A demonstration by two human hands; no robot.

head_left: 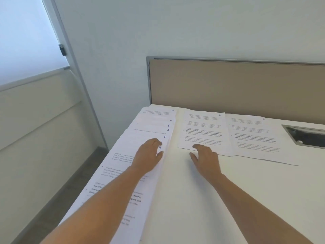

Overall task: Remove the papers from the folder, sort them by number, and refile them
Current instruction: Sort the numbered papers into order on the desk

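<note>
Left hand (149, 154) lies flat, pinning the fanned papers (151, 132) so their numbers show; right hand (205, 159), fingers loose, touches sheet 2 (204, 127).

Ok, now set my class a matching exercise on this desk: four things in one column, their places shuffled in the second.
Things:
1 left hand
2 right hand
3 sheet 10
4 slot

Places:
A far right of the desk
B resting on the fanned stack
C far end of that stack
D at the near edge of sheet 2

Pairs: 1-B, 2-D, 3-C, 4-A
</note>
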